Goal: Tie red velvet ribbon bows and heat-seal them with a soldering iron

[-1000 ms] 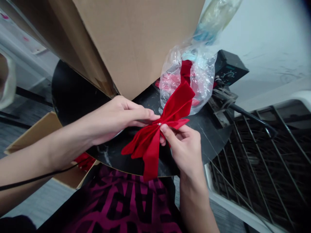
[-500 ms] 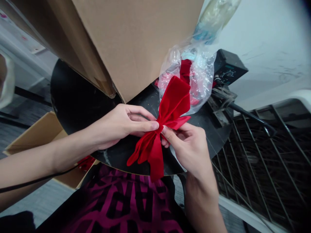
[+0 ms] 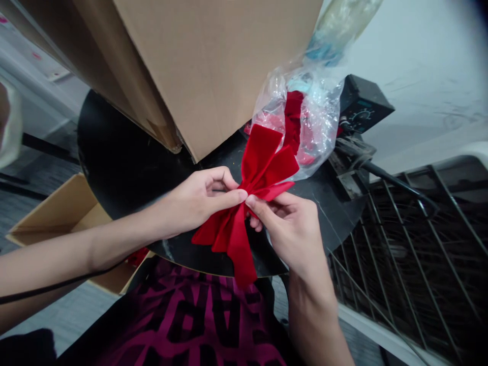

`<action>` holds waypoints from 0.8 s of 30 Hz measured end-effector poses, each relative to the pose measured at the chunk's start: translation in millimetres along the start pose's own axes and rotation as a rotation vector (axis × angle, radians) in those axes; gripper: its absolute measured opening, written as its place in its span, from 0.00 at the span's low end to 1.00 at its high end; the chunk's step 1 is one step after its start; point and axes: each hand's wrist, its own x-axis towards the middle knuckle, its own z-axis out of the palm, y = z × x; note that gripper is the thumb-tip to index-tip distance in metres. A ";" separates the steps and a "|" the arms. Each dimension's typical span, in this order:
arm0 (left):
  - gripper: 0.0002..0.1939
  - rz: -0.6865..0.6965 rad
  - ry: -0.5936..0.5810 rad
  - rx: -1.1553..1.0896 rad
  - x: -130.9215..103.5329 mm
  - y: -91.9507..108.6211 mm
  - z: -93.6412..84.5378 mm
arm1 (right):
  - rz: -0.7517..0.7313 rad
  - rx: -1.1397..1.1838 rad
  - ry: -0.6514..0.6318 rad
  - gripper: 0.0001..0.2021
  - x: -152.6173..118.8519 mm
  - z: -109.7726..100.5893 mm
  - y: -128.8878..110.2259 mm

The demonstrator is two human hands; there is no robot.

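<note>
A red velvet bow (image 3: 242, 254) hangs over the front of the round black table, its loops and tails spread up and down from a narrow middle. My left hand (image 3: 206, 198) pinches that middle from the left, thumb on top. From the right, my right hand (image 3: 284, 221) grips it just beside the left thumb, with fingers behind the fabric. Both thumb tips nearly touch. Beyond the bow lies a clear plastic bag (image 3: 324, 122) with red fabric pieces in it.
Large cardboard boxes (image 3: 224, 66) stand on the black table (image 3: 114, 152) at the back. An open carton (image 3: 57, 213) sits low at left. A black device with a dial (image 3: 364, 104) is behind right, near a wire rack (image 3: 404, 254).
The bow has turned and fanned out: its upper loops now show apart and its lower parts spread further left. Both hands keep their pinch and have shifted slightly.
</note>
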 end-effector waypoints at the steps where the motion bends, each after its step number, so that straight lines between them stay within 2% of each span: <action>1: 0.11 -0.016 -0.025 -0.011 0.2 -1.5 0.9 | 0.004 0.011 -0.010 0.11 1.3 0.5 1.0; 5: 0.10 -0.060 -0.083 -0.052 0.6 -6.0 1.7 | 0.020 0.033 -0.063 0.12 7.5 1.3 5.7; 9: 0.11 -0.109 0.017 -0.031 0.6 -2.5 -1.3 | 0.047 -0.018 -0.119 0.15 -2.6 -7.5 5.1; 11: 0.12 -0.175 0.069 -0.040 0.4 2.8 -3.2 | -0.013 -0.168 -0.072 0.18 -17.2 -17.5 1.9; 12: 0.12 -0.214 0.085 -0.051 0.2 5.9 -3.9 | -0.092 -0.291 -0.015 0.19 -24.9 -22.9 0.1; 14: 0.12 -0.285 0.089 -0.084 -0.3 11.4 -4.9 | -0.370 -0.579 0.077 0.22 -36.0 -32.5 -3.1; 15: 0.12 -0.310 0.078 -0.098 -0.7 13.6 -5.0 | -0.538 -0.710 0.093 0.23 -37.8 -35.9 -4.4; 17: 0.12 -0.334 0.046 -0.114 -1.7 16.7 -4.7 | -0.822 -0.880 0.042 0.24 -33.0 -39.3 -6.2; 19: 0.12 -0.341 0.011 -0.105 -3.2 18.5 -4.1 | -0.964 -0.951 -0.030 0.22 -20.7 -39.6 -8.2; 22: 0.11 -0.361 -0.029 -0.085 -5.7 19.8 -4.1 | -1.079 -0.992 -0.121 0.17 -1.6 -39.5 -13.6; 24: 0.12 -0.352 -0.048 -0.089 -7.1 19.5 -5.1 | -1.172 -1.011 -0.227 0.14 6.6 -40.4 -18.8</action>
